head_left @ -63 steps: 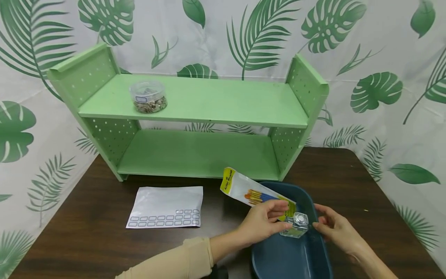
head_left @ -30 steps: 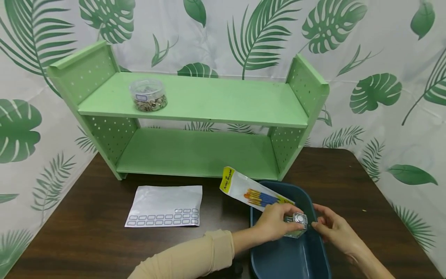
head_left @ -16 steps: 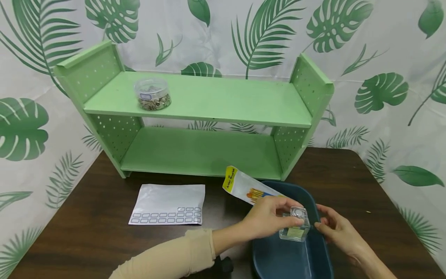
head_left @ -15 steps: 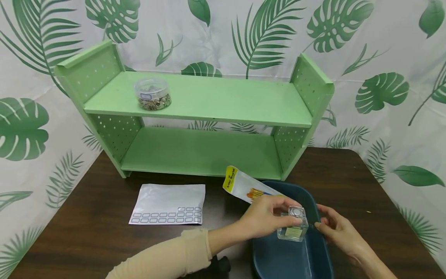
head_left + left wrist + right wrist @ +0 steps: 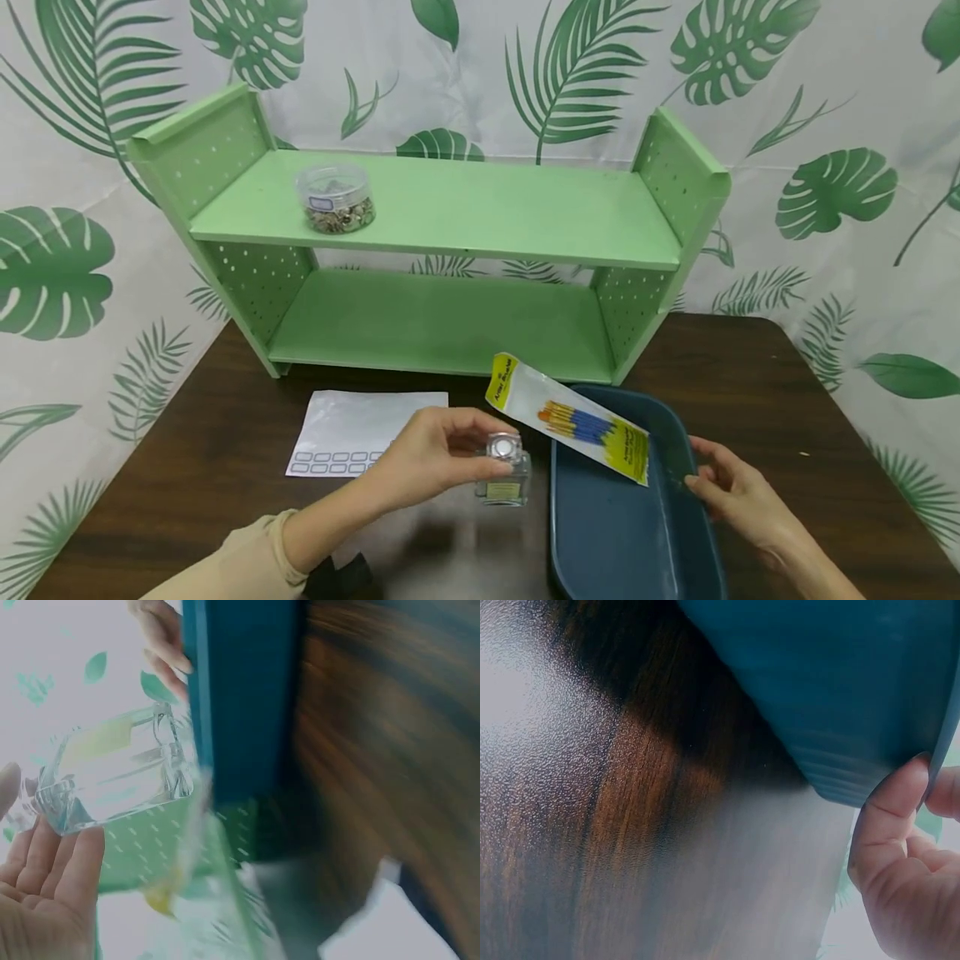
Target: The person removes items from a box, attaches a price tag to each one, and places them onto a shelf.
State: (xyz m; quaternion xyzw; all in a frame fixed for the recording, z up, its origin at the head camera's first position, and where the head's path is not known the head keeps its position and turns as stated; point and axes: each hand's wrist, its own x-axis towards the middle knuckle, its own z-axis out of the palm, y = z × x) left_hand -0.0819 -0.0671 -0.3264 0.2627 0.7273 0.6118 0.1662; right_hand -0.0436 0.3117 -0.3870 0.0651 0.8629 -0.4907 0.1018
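My left hand [image 5: 431, 454] holds a clear square glass bottle [image 5: 504, 483] by its cap, above the table just left of a dark blue bin [image 5: 600, 542]. In the left wrist view the glass bottle [image 5: 112, 769] shows a pale yellow-green label, with the fingers around its neck end. My right hand [image 5: 738, 496] pinches the bin's right rim between thumb and fingers. The right wrist view shows that thumb [image 5: 892, 802] against the bin wall [image 5: 840, 690]. A packet of artist brushes [image 5: 577, 421] lies slanted across the bin's far left corner.
A green two-tier shelf [image 5: 450, 325] stands at the back. On its upper board sits a clear round tub [image 5: 336, 200] of small brownish pieces. A white sheet of labels [image 5: 345, 425] lies on the dark wooden table [image 5: 187, 500], partly behind the left hand.
The left hand has lifted the glass bottle out of the bin and carried it left over the table. My right hand stays on the bin rim. The brush packet is now uncovered.
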